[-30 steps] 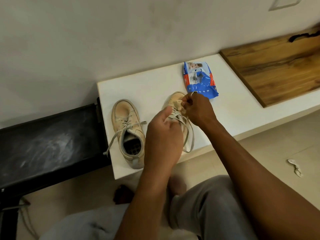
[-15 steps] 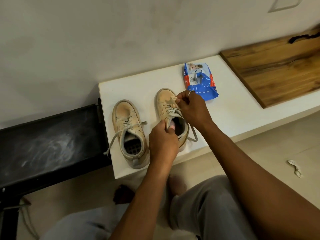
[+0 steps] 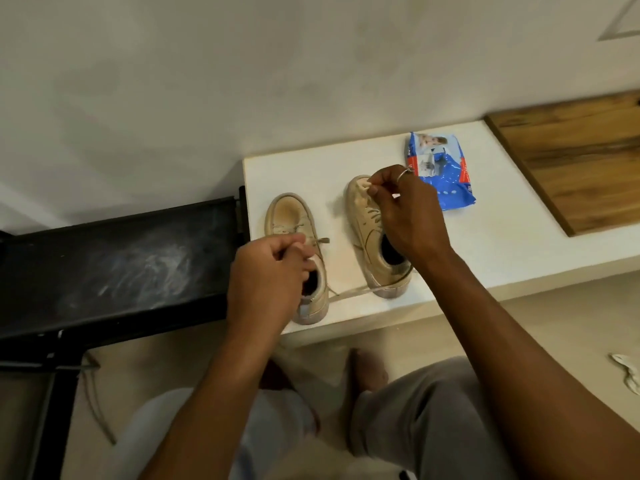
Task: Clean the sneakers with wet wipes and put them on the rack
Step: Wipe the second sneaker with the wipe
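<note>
Two beige sneakers stand side by side on a white bench [image 3: 298, 168], toes towards the wall. My left hand [image 3: 266, 275] is closed on the tongue and laces of the left sneaker [image 3: 287, 216] and hides its opening. My right hand [image 3: 405, 213] lies over the right sneaker [image 3: 363, 216] and pinches a small crumpled wet wipe [image 3: 364, 184] against its toe. A loose lace runs across the bench between the two heels. The blue wet wipes pack [image 3: 440, 174] lies just behind my right hand.
A black rack shelf [image 3: 114, 261] adjoins the bench on the left, a little lower. A wooden board [image 3: 571, 161] lies on the bench at the right. A used wipe [image 3: 627, 372] lies on the floor at the right. My knees are below the bench edge.
My left hand has left the right sneaker and moved left onto the left sneaker. My right hand stays at the right sneaker's toe with the wipe. The right sneaker rests flat on the bench.
</note>
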The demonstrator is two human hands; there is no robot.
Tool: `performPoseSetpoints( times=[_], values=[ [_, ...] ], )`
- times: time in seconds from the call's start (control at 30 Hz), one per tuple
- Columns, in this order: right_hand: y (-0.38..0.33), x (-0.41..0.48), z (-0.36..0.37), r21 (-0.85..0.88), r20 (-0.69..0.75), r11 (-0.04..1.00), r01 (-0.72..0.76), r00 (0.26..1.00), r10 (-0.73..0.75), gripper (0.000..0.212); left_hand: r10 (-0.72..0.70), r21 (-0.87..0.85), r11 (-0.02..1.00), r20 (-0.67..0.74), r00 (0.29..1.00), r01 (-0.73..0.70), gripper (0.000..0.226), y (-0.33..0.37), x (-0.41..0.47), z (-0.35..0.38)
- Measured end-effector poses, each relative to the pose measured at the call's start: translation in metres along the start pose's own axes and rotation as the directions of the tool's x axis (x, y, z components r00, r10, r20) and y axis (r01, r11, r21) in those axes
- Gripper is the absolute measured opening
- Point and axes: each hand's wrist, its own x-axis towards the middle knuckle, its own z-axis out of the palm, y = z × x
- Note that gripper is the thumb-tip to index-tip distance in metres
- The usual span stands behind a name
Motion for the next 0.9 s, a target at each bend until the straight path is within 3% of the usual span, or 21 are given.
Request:
performPoseSetpoints(
  times=[0.07, 0.13, 0.23, 0.4, 0.53, 0.73, 0.87, 0.9],
  values=[
    [-0.015, -0.008, 0.009, 0.018, 0.109, 0.999, 0.039, 0.993, -0.041, 0.007, -0.193, -0.15, 0.97, 0.006, 0.981, 0.192, 0.018, -0.006, 0.004, -0.014],
    [-0.026, -0.019, 0.02, -0.012, 0.25, 0.997, 0.07, 0.966, -0.065, 0.007, -0.412, -0.361, 0.828, 0.126, 0.902, 0.428, 0.028, -0.011, 0.008, -0.016],
    [-0.034, -0.034, 0.034, -0.056, 0.394, 0.992, 0.113, 0.915, -0.082, 0.01, -0.525, -0.502, 0.641, 0.266, 0.808, 0.581, 0.036, -0.011, 0.01, -0.012],
    [-0.029, -0.048, 0.042, -0.089, 0.548, 0.98, 0.176, 0.831, -0.099, 0.012, -0.552, -0.546, 0.623, 0.202, 0.809, 0.561, 0.038, -0.005, 0.02, 0.008],
    [-0.022, -0.054, 0.048, -0.122, 0.571, 0.959, 0.255, 0.809, -0.142, 0.015, -0.581, -0.571, 0.614, 0.139, 0.802, 0.544, 0.043, -0.001, 0.029, 0.03],
    [-0.018, -0.052, 0.05, -0.12, 0.575, 0.936, 0.332, 0.791, -0.207, 0.016, -0.605, -0.808, 0.358, 0.181, 0.776, 0.468, 0.043, -0.008, 0.035, 0.039],
    [-0.015, -0.045, 0.052, -0.115, 0.547, 0.958, 0.263, 0.822, -0.16, 0.013, -0.536, -0.925, 0.19, 0.183, 0.824, 0.328, 0.011, -0.003, 0.035, 0.047],
    [-0.014, -0.045, 0.053, -0.119, 0.543, 0.958, 0.26, 0.825, -0.157, 0.013, -0.521, -0.938, 0.156, 0.188, 0.833, 0.309, 0.015, -0.001, 0.035, 0.047]
  ],
)
